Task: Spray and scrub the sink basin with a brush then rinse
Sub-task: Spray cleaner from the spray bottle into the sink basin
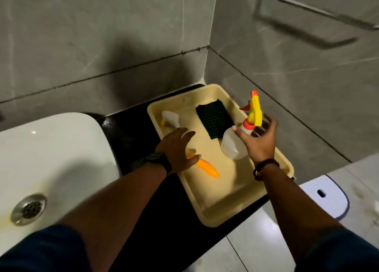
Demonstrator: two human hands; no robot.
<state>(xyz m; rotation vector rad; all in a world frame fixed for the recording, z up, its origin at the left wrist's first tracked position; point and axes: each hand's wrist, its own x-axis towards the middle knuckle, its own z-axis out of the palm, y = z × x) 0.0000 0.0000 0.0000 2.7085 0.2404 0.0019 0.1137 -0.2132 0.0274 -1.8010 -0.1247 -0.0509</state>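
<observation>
Grey marble wall tiles [102, 36], black countertop [131, 132]

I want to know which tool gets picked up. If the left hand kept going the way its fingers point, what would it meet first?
Probably the brush: the left hand points toward its white bristles, though its height above the handle is unclear.

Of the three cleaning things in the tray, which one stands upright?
The spray bottle with the yellow trigger head, at the right hand. The brush and the green scrub pad lie flat.
</observation>
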